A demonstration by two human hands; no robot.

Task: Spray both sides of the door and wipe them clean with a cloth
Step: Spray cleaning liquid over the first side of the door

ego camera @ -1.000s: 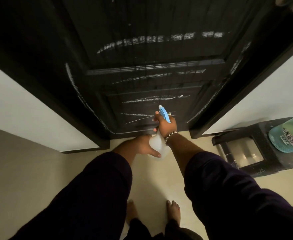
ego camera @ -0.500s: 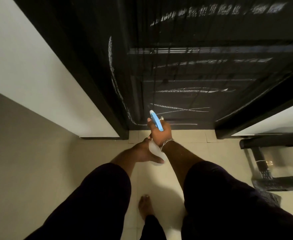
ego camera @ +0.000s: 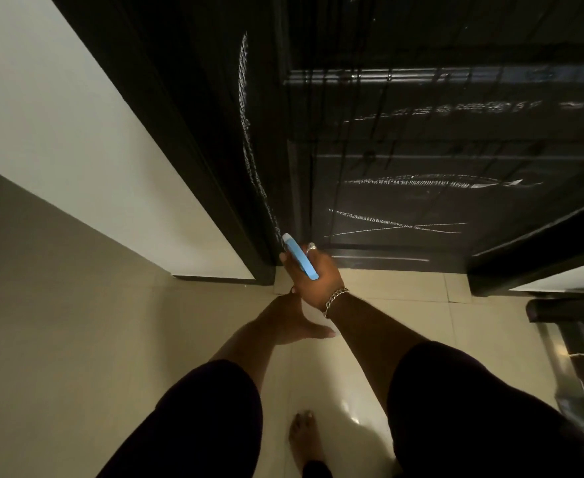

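Tiled floor before streaked black door, right hand gripping blue-topped spray bottle, left hand beneath, grip hidden, cannot tell.

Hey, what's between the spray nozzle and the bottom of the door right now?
Nothing: in the head view the blue spray nozzle, held in the right hand, points at the dark door across bare air, with only chalky white marks on the panel.

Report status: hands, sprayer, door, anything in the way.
Right hand grips blue sprayer, nozzle aimed at door bottom. Left hand under it, grip hidden. Door streaked, no cloth in sight. Nothing blocking.
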